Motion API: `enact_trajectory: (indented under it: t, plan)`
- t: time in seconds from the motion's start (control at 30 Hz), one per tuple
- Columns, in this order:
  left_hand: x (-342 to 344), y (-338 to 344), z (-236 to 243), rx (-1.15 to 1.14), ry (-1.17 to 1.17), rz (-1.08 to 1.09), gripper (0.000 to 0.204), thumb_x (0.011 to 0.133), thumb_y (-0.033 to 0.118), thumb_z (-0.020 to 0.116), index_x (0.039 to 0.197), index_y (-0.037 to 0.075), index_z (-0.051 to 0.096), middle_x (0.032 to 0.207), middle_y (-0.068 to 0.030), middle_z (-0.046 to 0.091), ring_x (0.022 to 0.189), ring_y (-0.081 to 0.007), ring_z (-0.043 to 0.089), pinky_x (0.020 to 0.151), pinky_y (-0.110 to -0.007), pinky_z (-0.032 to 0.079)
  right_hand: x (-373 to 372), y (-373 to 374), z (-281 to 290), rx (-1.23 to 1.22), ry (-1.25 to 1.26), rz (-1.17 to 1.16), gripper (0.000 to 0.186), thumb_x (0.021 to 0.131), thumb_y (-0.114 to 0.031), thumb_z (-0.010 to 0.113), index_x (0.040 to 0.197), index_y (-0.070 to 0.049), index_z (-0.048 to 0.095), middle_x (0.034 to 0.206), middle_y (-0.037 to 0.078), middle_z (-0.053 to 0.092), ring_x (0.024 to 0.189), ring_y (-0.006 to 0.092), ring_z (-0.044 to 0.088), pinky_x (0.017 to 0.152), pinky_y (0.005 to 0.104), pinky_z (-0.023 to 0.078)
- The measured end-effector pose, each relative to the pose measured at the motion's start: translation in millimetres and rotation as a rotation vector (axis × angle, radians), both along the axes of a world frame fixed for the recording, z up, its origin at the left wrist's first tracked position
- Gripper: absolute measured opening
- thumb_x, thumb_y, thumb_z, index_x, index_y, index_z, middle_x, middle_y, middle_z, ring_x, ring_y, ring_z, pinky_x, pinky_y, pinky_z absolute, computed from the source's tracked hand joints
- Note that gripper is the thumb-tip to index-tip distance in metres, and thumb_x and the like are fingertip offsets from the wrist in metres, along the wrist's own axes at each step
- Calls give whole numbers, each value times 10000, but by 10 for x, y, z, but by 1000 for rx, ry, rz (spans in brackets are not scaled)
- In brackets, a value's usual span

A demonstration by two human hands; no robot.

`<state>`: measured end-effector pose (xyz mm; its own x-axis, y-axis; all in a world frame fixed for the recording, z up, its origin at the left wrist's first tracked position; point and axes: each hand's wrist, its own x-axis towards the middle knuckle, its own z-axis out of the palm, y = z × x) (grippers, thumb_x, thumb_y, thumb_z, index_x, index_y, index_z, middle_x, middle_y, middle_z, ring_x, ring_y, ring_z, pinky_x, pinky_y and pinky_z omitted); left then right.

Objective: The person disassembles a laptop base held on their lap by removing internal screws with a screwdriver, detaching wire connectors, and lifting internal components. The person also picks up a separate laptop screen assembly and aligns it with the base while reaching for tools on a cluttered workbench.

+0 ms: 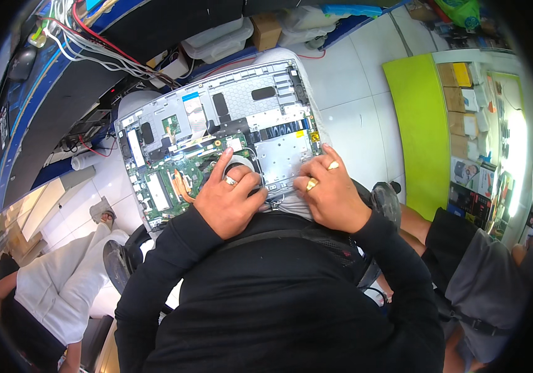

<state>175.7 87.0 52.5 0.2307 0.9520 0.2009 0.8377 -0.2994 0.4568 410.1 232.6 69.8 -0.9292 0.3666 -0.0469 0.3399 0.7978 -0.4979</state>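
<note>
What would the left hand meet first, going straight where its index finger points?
The left hand would probably meet the small whitish part just ahead; depth is unclear, so they may already touch.

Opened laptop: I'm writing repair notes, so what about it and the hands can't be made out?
All in the head view:
- Round fan: partly covered by the left hand.
- Right hand: thumb side blurred; whether it pinches anything is unclear.
- Green circuit board: smallest parts too tiny.
- Laptop: underside hidden by its own body.

Person's pale-trousered lap (315, 101), opened laptop base (220, 129) lying across it, inner side up
</note>
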Motion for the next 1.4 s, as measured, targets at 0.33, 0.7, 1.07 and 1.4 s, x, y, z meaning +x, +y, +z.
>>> enact_trajectory:
  t: [0.33, 0.7, 1.07, 1.4]
  plan:
    - [-6, -19, 4, 8, 18, -1, 369, 763, 236, 865, 1103, 135, 761, 1097, -53, 659, 1123, -244, 652, 1225, -638, 357, -35, -76, 34, 104, 29, 114, 352, 790, -66, 719, 1132, -116, 785, 1063, 60, 664, 1102, 283, 624, 1229, 650, 320]
    - [-56, -15, -3, -10, -8, -10, 428, 772, 260, 874, 1161, 140, 745, 1171, -82, 645, 1168, -267, 642, 1227, -646, 345, -97, -143, 51, 84, 34, 131, 355, 790, -79, 722, 1139, -89, 781, 1140, 95, 659, 1122, 302, 627, 1233, 643, 322]
    - [-705, -232, 245, -69, 19, 307, 498, 821, 184, 845, 1264, 36, 675, 1293, -171, 649, 1276, -385, 601, 1161, -571, 405, -233, 199, 69, 117, 117, -162, 283, 946, -109, 690, 1216, -26, 694, 1189, 140, 662, 1209, 380, 616, 1176, 587, 397]
    - [-2124, -526, -644, -37, -300, 857, 392, 1089, 198, 578, 1402, -38, 594, 1312, -210, 637, 1211, -355, 626, 1064, -417, 476, -303, 767, -346, -815, 99, -671, 370, 1065, -153, 655, 1347, 86, 638, 1149, 133, 744, 1021, 157, 695, 906, 301, 567]
